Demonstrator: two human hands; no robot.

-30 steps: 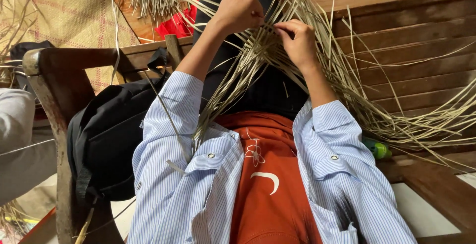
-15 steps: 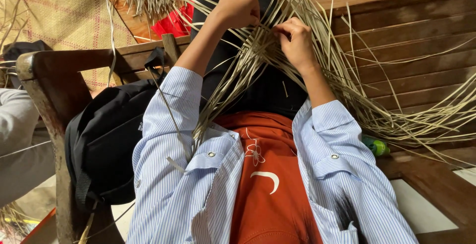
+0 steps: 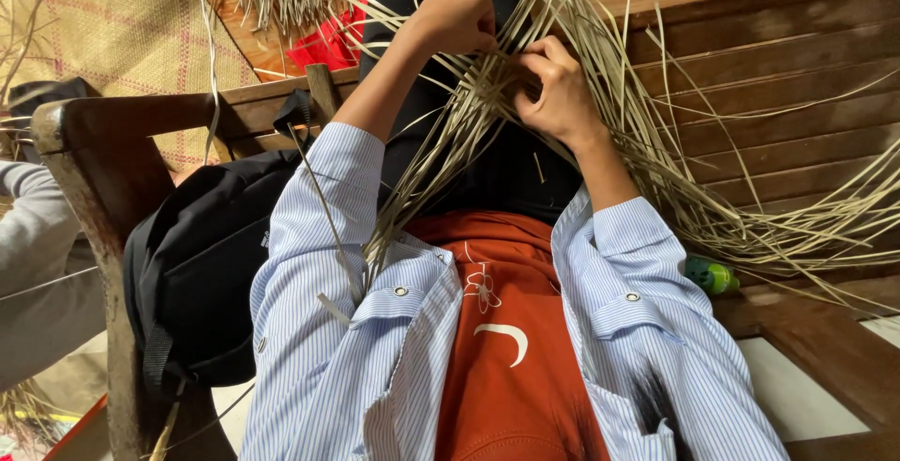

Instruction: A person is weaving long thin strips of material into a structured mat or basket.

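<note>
Strips [image 3: 487, 96] pinched by both hands over lap: left hand [image 3: 457, 19] fisted on some, right hand [image 3: 560, 91] prob. gripping others beside it.

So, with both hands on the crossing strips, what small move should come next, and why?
Probably the right hand should draw its pinched strip snug across the woven strips. The left hand is closed beside it at that crossing, and the strands beyond fan out loose.
</note>
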